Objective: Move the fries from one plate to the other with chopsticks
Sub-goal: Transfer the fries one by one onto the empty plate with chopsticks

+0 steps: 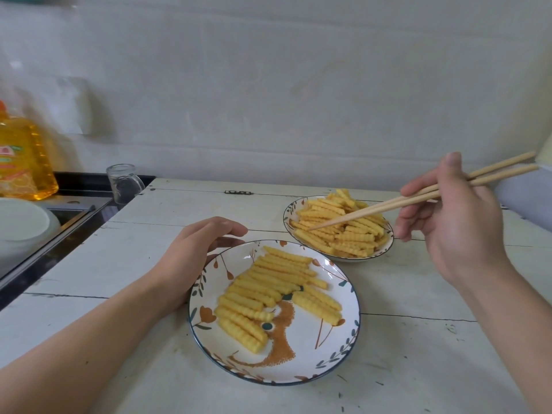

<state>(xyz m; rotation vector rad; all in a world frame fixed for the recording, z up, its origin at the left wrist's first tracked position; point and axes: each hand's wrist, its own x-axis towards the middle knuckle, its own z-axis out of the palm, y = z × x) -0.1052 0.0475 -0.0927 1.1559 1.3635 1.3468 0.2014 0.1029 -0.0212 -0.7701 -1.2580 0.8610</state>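
The chopsticks (418, 198) are held in the right hand (454, 222), tips nearly closed among the fries (343, 231) heaped on the far plate (288, 212); whether one is pinched cannot be told. The fries are judged light, stiff, ridged; best taken mid-length.

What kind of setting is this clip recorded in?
Likely a home kitchen: a cooking oil bottle beside a sink, a glass mug, and two plates of fries on a worn white table.

My table (134, 264) is whitewashed planks, scuffed and cracked along the seams. Two plates sit on it — the near plate (337, 351) with neat rows of fries, the far plate (291, 211) heaped — close but apart. My left hand (191, 258) rests on the wood, against the near plate's rim.
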